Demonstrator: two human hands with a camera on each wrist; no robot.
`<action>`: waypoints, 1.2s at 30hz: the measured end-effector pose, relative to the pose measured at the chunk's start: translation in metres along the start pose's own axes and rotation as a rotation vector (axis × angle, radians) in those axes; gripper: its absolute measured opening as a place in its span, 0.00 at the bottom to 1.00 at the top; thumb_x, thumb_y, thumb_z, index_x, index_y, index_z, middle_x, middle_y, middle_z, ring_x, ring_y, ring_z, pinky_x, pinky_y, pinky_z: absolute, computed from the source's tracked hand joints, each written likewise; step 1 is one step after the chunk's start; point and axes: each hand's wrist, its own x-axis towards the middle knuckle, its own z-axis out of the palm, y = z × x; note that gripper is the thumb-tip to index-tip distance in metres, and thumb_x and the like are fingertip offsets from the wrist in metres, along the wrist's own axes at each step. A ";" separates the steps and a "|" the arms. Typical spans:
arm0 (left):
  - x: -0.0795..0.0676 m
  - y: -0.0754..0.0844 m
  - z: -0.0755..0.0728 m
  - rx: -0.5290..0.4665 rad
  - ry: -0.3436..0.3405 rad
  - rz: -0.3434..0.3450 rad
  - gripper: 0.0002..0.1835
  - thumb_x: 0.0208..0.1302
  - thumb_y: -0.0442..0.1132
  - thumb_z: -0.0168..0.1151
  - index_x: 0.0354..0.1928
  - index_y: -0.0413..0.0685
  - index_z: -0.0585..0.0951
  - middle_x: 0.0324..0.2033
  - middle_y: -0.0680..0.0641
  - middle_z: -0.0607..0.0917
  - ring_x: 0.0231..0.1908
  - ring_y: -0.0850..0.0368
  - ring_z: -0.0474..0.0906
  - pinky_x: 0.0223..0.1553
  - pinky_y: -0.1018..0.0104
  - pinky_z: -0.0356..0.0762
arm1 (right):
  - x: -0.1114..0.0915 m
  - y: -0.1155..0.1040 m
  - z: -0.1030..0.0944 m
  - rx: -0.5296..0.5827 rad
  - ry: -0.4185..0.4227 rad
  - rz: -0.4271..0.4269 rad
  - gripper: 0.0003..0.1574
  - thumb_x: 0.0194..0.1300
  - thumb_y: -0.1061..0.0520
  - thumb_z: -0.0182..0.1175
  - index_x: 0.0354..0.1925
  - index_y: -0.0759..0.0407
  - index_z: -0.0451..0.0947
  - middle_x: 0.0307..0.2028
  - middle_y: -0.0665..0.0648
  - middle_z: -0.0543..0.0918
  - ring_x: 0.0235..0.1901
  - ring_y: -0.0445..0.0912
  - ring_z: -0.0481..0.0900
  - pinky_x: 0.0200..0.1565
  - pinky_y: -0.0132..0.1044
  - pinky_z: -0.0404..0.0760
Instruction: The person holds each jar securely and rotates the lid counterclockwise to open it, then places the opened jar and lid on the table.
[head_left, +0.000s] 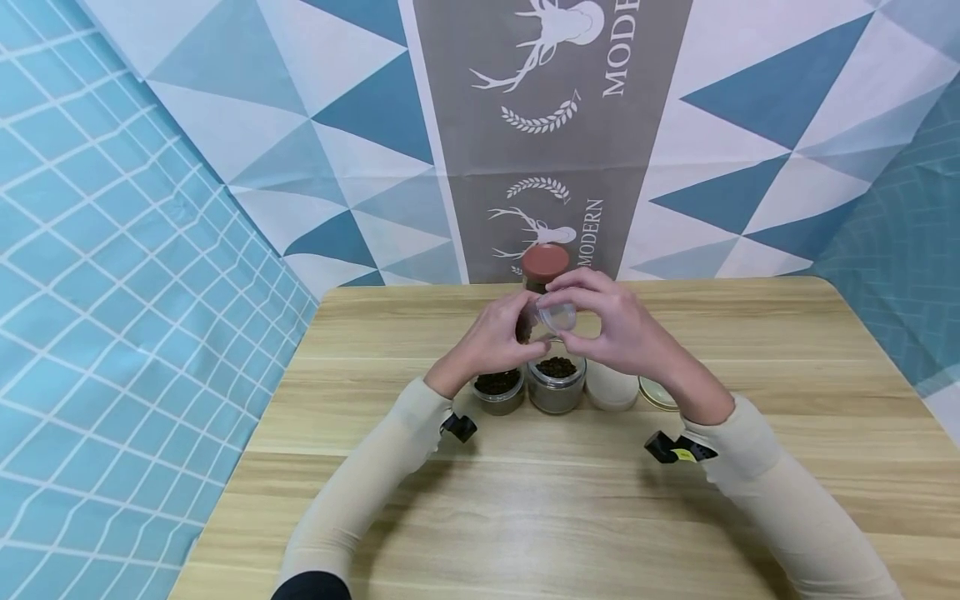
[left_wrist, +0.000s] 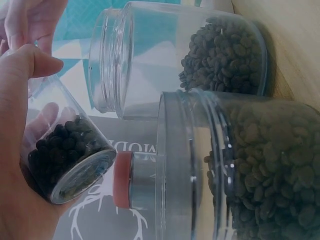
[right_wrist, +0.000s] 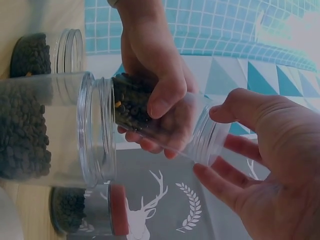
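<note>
My sleeves (head_left: 795, 504) cross the table (head_left: 555, 500) toward its far edge; my left hand (head_left: 491, 337) curls round a jar (left_wrist: 60, 145), my right hand (head_left: 618, 325) pinches its rim.

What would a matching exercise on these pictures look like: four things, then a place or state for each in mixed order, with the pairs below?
1. small clear jar
2. red-capped jar
3. gold-rimmed lid
4. open jars

A. on the table, farthest right in the head view
B. side by side, lidless
C. gripped by the left hand
D. closed, behind the hands

Pairs: 1-C, 2-D, 3-A, 4-B
</note>
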 end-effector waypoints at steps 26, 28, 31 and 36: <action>-0.003 -0.003 0.002 -0.007 0.015 0.012 0.32 0.61 0.41 0.75 0.67 0.39 0.82 0.45 0.43 0.87 0.40 0.54 0.79 0.39 0.68 0.75 | 0.000 -0.005 -0.009 0.109 0.025 0.358 0.40 0.66 0.60 0.81 0.74 0.58 0.81 0.62 0.65 0.81 0.57 0.60 0.88 0.45 0.45 0.97; -0.003 -0.003 0.003 -0.005 0.015 0.012 0.31 0.61 0.41 0.75 0.67 0.39 0.82 0.44 0.43 0.86 0.39 0.54 0.79 0.39 0.68 0.75 | 0.000 -0.007 -0.008 0.098 0.017 0.397 0.40 0.67 0.58 0.81 0.74 0.57 0.80 0.60 0.65 0.82 0.55 0.63 0.90 0.43 0.42 0.97; -0.003 -0.003 0.003 -0.003 0.012 0.009 0.31 0.61 0.41 0.75 0.67 0.39 0.82 0.44 0.43 0.86 0.39 0.54 0.79 0.38 0.68 0.75 | 0.000 -0.009 -0.007 0.086 -0.003 0.436 0.38 0.69 0.54 0.80 0.73 0.56 0.81 0.59 0.65 0.82 0.55 0.64 0.91 0.44 0.43 0.97; -0.002 -0.002 0.003 0.013 0.011 0.011 0.31 0.60 0.42 0.75 0.66 0.39 0.83 0.46 0.43 0.87 0.40 0.53 0.79 0.39 0.67 0.76 | 0.002 -0.011 -0.004 0.093 -0.030 0.452 0.36 0.69 0.53 0.80 0.72 0.56 0.83 0.58 0.64 0.82 0.55 0.63 0.91 0.44 0.44 0.97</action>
